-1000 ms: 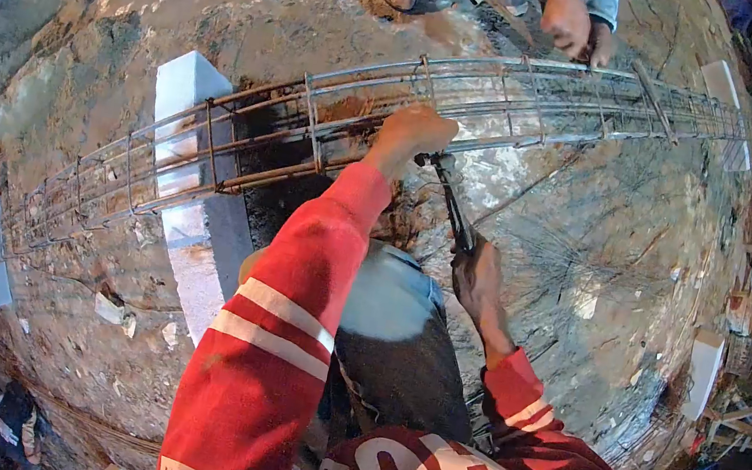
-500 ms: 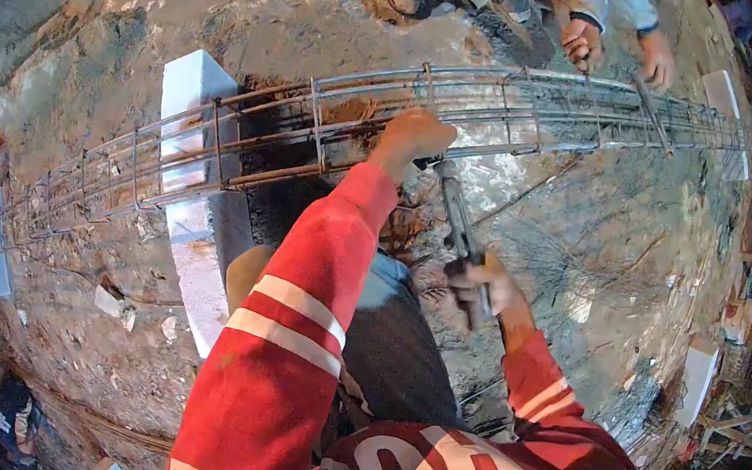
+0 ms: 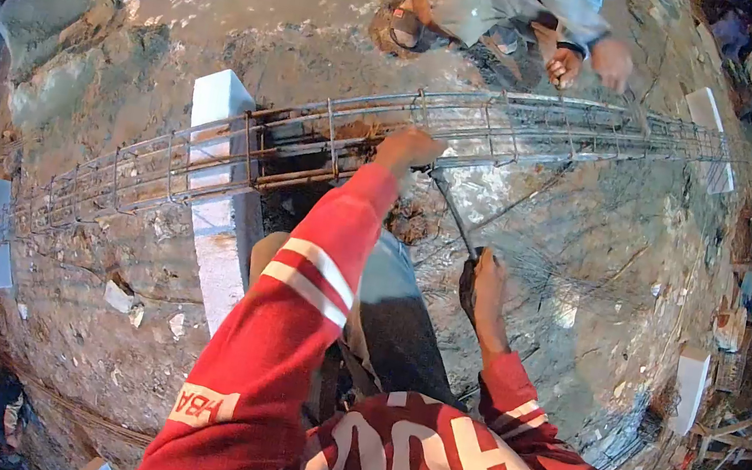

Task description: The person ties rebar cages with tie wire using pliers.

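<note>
A long rebar cage [image 3: 331, 144] of thin bars and square stirrups runs across the view. My left hand [image 3: 409, 150] is closed at the near side of its middle, around the bars; the fingertips are hidden. My right hand [image 3: 489, 287], below and to the right, is wrapped round the dark grip of a slim metal rod tool [image 3: 455, 210]. The tool's far end reaches up to the cage just right of my left hand, where its contact is too small to make out.
White blocks [image 3: 216, 254] prop the cage, one near its middle and others toward its ends. Across the cage crouches a co-worker, whose hands [image 3: 565, 66] are over the far bars. Wooden scraps [image 3: 743, 431] lie at right on the rough, muddy ground.
The rod tool in my right hand has swung and now looks thinner. My left hand stays at the cage. The view has shifted slightly, and the co-worker's hands have moved.
</note>
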### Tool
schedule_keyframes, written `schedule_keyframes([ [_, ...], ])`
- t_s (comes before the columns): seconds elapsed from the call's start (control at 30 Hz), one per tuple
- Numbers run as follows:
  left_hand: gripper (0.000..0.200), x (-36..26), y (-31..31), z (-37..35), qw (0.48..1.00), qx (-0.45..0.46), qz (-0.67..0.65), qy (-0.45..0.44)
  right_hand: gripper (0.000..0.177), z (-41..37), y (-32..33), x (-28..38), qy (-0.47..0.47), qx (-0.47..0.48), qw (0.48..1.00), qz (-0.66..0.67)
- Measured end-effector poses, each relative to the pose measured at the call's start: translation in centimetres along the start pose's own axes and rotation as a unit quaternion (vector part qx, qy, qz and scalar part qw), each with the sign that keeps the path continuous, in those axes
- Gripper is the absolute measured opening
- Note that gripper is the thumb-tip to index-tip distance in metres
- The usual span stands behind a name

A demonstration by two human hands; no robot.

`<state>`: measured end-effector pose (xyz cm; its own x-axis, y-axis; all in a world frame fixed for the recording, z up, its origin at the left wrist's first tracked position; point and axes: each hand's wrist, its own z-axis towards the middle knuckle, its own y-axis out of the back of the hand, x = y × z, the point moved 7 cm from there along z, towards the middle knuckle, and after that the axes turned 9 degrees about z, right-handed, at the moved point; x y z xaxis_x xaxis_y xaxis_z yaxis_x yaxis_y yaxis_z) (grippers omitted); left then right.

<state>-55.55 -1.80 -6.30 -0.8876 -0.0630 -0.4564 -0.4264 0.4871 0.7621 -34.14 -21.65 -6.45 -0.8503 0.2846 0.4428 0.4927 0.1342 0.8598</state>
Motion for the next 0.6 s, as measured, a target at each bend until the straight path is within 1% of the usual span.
schedule_keyframes([
  [0.03,0.069,-0.8,2.3,-3.3,0.999,-0.024,0.027,0.039,0.026,0.0,-0.9,-0.4,0.053,0.000,0.998,0.036],
  [0.07,0.069,-0.7,2.3,-3.7,0.999,-0.026,0.027,0.038,0.027,-0.4,-0.7,0.8,0.104,0.001,0.992,0.071],
  [0.1,0.077,-0.3,2.2,-4.3,0.997,-0.045,0.034,0.046,0.027,-0.7,-0.4,1.0,0.102,0.003,0.992,0.071],
  [0.13,0.086,0.3,2.2,-4.8,0.996,-0.064,0.040,0.053,0.029,-0.7,0.2,1.7,0.130,-0.012,0.989,0.067],
  [0.17,0.086,0.8,2.4,-5.3,0.996,-0.066,0.040,0.055,0.031,-0.7,1.1,3.0,0.159,-0.030,0.985,0.062],
  [0.2,0.088,1.2,2.5,-5.6,0.997,-0.053,0.022,0.047,0.035,-1.0,1.5,3.0,0.176,-0.042,0.980,0.078],
  [0.23,0.090,1.4,2.5,-5.8,0.999,-0.038,0.003,0.038,0.035,-0.7,1.5,3.0,0.178,-0.043,0.980,0.075],
  [0.33,0.090,1.4,3.1,-6.4,0.997,-0.058,0.005,0.051,0.032,-0.2,1.8,3.0,0.175,-0.034,0.983,0.036],
  [0.37,0.090,1.4,2.9,-6.7,0.997,-0.058,0.001,0.051,0.029,0.1,1.9,3.2,0.139,0.009,0.989,0.043],
  [0.4,0.087,1.2,3.3,-7.1,0.995,-0.097,-0.006,0.029,0.027,0.3,1.7,3.4,0.102,0.052,0.992,0.050],
  [0.43,0.084,0.9,3.6,-7.4,0.991,-0.134,-0.013,0.007,0.027,0.1,1.9,4.3,0.103,0.053,0.992,0.046],
  [0.5,0.081,1.0,3.5,-7.2,0.990,-0.143,-0.008,0.007,0.026,0.0,2.6,4.8,0.022,0.019,0.999,0.019],
  [0.53,0.078,1.0,3.4,-7.1,0.989,-0.150,-0.001,0.007,0.026,0.4,1.8,3.8,0.022,0.017,0.999,0.018],
  [0.6,0.076,0.8,3.7,-7.4,0.987,-0.163,-0.003,0.007,0.030,1.6,-0.7,1.6,-0.007,0.054,0.995,0.086],
])
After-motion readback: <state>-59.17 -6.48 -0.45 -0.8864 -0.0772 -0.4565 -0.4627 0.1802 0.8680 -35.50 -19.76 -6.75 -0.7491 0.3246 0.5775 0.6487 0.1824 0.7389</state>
